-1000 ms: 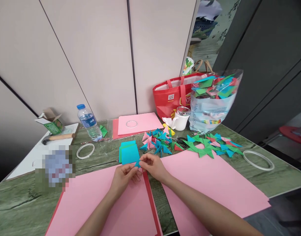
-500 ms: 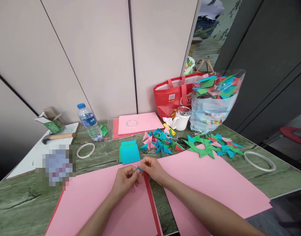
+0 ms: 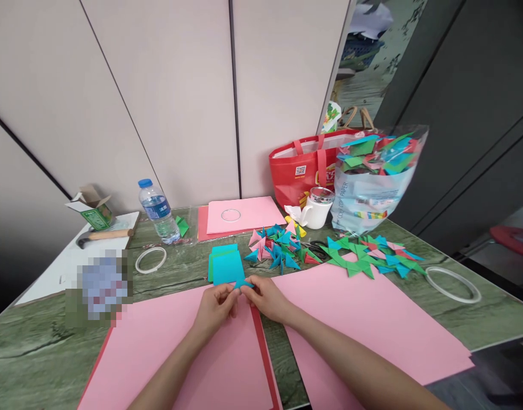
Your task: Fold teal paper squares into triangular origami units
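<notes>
A small folded piece of blue paper [image 3: 243,284] is pinched between both hands. My left hand [image 3: 216,303] grips its near left side, fingers closed. My right hand [image 3: 265,297] holds the other side between thumb and forefinger. Both hands are above the large pink sheets [image 3: 167,336], which lie over a red one. Just beyond the fingers lies a small stack of blue and green paper squares [image 3: 227,267]. A pile of folded blue, pink, green and red paper pieces [image 3: 276,246] sits behind the right hand. The fingers hide part of the held paper.
Star-shaped paper rings [image 3: 351,263] lie right of the pile, near scissors [image 3: 317,248]. Tape rolls [image 3: 151,260] rest at both sides. Behind stand a water bottle [image 3: 159,212], white mug [image 3: 318,209], red bag [image 3: 287,176] and plastic bag of folded paper [image 3: 364,199]. A hammer [image 3: 105,234] lies left.
The fingers have shifted on the blue paper, and more of it shows between them. My right hand has turned slightly and moved a little right. The view has shifted slightly.
</notes>
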A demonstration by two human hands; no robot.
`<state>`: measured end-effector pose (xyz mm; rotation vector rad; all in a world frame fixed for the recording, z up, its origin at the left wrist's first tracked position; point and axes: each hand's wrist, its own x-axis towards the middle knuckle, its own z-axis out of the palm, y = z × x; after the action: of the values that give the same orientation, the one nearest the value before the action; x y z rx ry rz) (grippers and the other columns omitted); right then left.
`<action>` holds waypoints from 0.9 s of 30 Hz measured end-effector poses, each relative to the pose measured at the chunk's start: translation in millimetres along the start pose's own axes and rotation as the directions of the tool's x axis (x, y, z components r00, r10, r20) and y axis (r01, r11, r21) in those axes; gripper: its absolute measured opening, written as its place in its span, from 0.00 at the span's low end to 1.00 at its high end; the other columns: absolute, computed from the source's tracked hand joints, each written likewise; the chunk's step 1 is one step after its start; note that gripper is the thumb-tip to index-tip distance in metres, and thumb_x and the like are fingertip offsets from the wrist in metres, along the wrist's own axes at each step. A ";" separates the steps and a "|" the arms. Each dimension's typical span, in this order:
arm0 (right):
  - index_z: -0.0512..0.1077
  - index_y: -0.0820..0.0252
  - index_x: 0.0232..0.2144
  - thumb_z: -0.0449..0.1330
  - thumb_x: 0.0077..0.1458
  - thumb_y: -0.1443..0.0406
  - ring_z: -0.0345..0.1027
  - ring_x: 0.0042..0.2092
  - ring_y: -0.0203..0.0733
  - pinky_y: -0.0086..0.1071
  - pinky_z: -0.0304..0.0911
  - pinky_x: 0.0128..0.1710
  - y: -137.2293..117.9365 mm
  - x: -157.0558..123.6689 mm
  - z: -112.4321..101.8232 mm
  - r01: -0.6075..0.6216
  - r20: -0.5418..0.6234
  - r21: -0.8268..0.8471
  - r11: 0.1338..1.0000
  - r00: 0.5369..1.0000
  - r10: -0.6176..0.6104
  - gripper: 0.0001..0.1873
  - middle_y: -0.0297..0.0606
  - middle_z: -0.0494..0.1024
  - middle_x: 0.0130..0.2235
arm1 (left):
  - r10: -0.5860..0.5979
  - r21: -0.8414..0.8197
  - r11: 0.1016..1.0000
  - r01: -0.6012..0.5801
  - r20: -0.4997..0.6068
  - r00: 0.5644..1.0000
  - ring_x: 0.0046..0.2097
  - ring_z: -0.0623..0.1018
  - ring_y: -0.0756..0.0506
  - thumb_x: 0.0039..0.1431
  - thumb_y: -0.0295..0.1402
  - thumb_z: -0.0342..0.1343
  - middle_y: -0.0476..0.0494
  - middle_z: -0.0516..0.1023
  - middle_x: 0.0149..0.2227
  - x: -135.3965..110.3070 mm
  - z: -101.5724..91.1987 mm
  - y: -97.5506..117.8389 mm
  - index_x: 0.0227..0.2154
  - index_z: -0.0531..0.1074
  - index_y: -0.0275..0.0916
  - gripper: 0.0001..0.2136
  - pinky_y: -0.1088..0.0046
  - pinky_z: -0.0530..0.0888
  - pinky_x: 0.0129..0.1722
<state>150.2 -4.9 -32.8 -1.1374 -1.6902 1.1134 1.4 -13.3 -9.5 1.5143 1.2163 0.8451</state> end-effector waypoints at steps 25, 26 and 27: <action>0.71 0.63 0.28 0.57 0.43 0.59 0.67 0.26 0.37 0.28 0.63 0.22 -0.1 11.2 -17.9 -0.083 -0.193 0.304 0.949 0.970 0.147 0.12 0.37 0.74 0.24 | 0.319 0.493 0.848 -0.196 -0.177 0.931 0.47 0.72 0.43 0.50 0.29 0.51 0.45 0.76 0.41 26.8 -27.9 -49.5 0.54 0.52 0.46 0.27 0.63 0.71 0.40; 0.72 0.62 0.28 0.57 0.44 0.60 0.67 0.26 0.37 0.28 0.64 0.22 0.9 10.4 -15.5 -0.073 -0.181 0.280 0.957 0.975 0.128 0.11 0.36 0.74 0.25 | 0.312 0.484 0.854 -0.188 -0.188 0.932 0.46 0.72 0.43 0.50 0.29 0.51 0.46 0.77 0.40 26.3 -27.9 -48.4 0.54 0.52 0.46 0.27 0.63 0.70 0.40; 0.72 0.62 0.29 0.57 0.44 0.61 0.66 0.26 0.37 0.28 0.64 0.22 2.0 9.8 -13.4 -0.064 -0.173 0.254 0.965 0.979 0.110 0.11 0.36 0.74 0.25 | 0.307 0.479 0.858 -0.184 -0.193 0.932 0.46 0.73 0.42 0.49 0.30 0.51 0.46 0.77 0.40 25.8 -28.0 -47.2 0.54 0.53 0.46 0.28 0.63 0.70 0.40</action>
<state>160.4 7.9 -29.4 -1.1270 -1.3277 1.1956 -31.3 19.9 -48.4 2.0214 1.5111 1.0027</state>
